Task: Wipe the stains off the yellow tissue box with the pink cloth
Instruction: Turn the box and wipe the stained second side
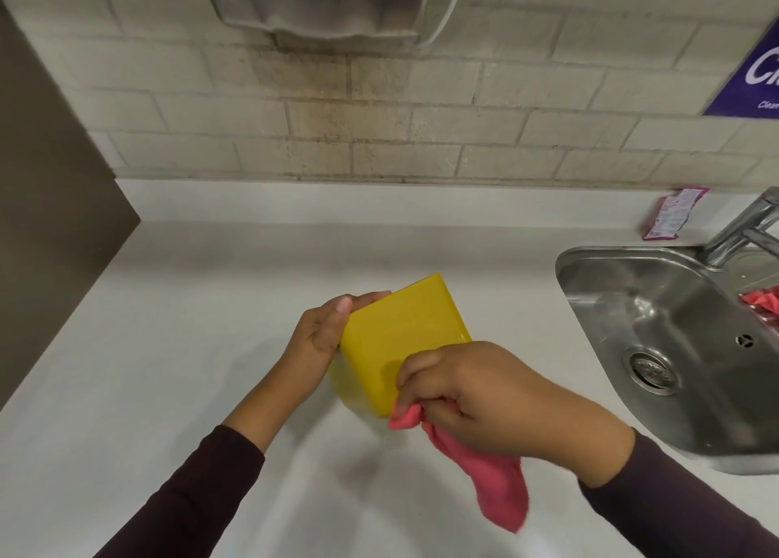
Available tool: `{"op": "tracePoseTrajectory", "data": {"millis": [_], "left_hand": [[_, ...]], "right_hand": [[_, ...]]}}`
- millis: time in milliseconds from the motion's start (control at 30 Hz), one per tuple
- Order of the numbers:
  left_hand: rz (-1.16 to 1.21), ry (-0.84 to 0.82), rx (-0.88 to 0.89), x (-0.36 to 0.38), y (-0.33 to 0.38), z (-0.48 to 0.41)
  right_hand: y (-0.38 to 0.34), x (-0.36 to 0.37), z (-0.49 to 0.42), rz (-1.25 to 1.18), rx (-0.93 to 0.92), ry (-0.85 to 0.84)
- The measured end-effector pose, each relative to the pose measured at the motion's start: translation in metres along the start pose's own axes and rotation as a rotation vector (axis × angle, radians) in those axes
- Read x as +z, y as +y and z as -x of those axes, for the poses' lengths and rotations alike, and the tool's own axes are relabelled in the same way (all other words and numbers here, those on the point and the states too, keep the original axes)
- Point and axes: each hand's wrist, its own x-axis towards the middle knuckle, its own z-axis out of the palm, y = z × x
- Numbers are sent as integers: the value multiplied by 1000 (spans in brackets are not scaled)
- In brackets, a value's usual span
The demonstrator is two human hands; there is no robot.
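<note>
Looking down from the head camera, the yellow tissue box (404,338) sits tilted near the middle of the pale desk (189,304), held between both hands. The left hand (320,338) grips the box's left side, its thumb lying along the upper edge, while the other fingers are hidden behind the box. The right hand (476,401) has its fingers curled tight round the pink cloth (497,486), pressing a bunched part against the box's near right corner; the cloth's loose end hangs down below the wrist. To the right, a steel sink (674,325) with a tap (746,229) holds another pink cloth (763,304). A small packet (670,214) lies by the tiled wall.
</note>
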Motion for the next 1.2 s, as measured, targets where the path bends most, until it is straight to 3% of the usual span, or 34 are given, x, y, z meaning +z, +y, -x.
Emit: {"op": "tracePoseTrajectory", "data": {"millis": [67, 200, 333, 400, 467, 667, 733, 867, 967, 1100, 1200], "left_hand": [[-5, 18, -18, 0, 1, 0], [-21, 30, -53, -5, -1, -2], [-8, 44, -58, -3, 0, -2], [-12, 44, -43, -2, 2, -2], [-14, 40, -39, -2, 4, -2], [-2, 31, -27, -2, 2, -1], [0, 28, -26, -2, 2, -1], [-4, 43, -39, -2, 4, -2], [-4, 43, -42, -3, 1, -3], [1, 52, -34, -3, 0, -4], [-1, 47, -26, -2, 0, -3]], "right_hand": [[4, -12, 6, -186, 66, 20], [8, -26, 0, -875, 237, 448], [10, -10, -20, -1212, 288, 701], [12, 0, -22, -1056, 303, 821], [19, 8, -19, -734, 288, 916], [28, 23, -9, 93, 225, 804], [28, 23, -8, 94, 219, 746], [28, 8, 1, -222, 229, 488], [25, 1, 2, -166, 246, 385], [23, 2, -3, -176, 263, 461], [23, 10, -11, -166, 286, 672]]}}
